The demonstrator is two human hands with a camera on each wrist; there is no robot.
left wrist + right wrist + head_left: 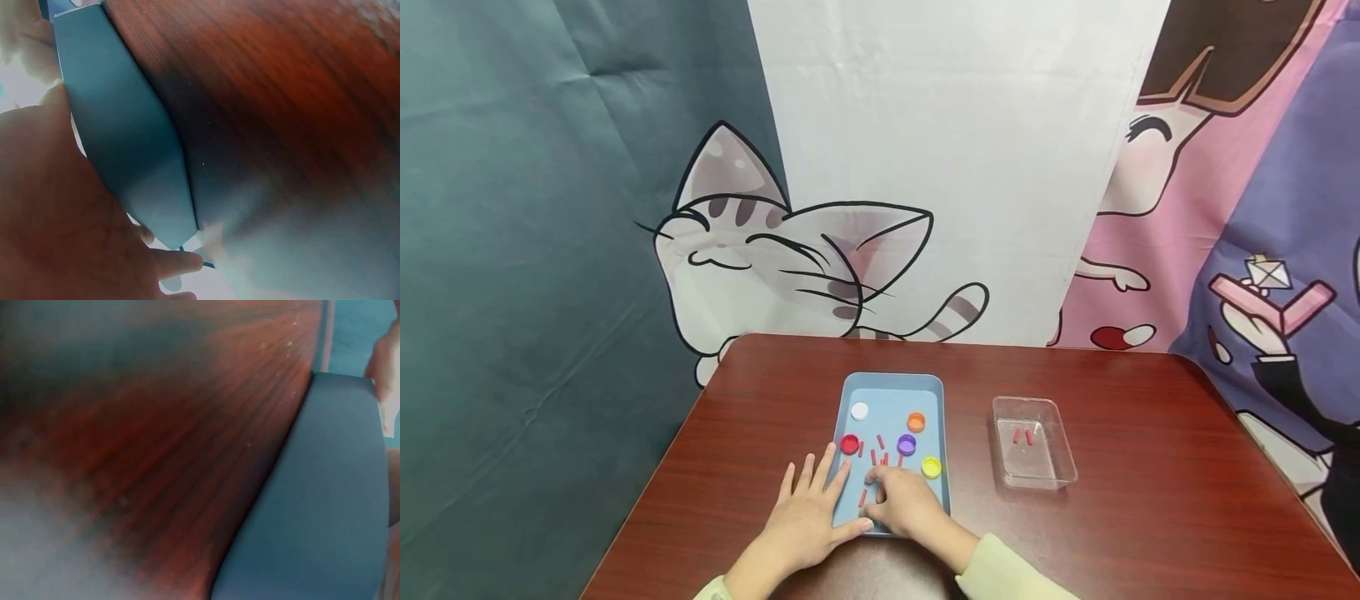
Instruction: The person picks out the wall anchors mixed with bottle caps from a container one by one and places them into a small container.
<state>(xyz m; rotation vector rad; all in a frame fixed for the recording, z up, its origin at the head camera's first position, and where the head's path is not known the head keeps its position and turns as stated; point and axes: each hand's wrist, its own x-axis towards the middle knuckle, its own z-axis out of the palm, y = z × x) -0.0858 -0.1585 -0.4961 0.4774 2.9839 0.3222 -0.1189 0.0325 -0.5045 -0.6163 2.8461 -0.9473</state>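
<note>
1. At the lower left of the head frame, your left hand [805,512] lies with fingers straight and spread along the left edge of the blue tray [889,399]; its thumb reaches right, to the tray's near edge. It grips nothing.

2. Just inside that left edge sits the red cap [849,444], with the white cap [859,411] above it in the frame.

3. The lone red stick [862,497] lies in the lower left of the tray, between your two hands. Its long axis is steep, top leaning slightly right. It is just left of your right hand's fingertips, so your right hand looks the nearer for it, by my judgement.

4. The cluster of red sticks [873,457] lies mid-tray, above your right hand in the frame, most of them steep, at slightly differing tilts.

5. Your right hand [910,502] comes in from the lower right, fingers bent, index finger and thumb apart at the tips and turned left. Whether anything is pinched beneath them, you cannot tell.

6. Beyond it, toward the tray's right side, are the purple cap [906,444], orange cap [916,422] and yellow cap [931,467].

7. Right of the tray, well apart, the clear box [1037,481] holds two red sticks [1029,437], nearly parallel and steep.
</note>
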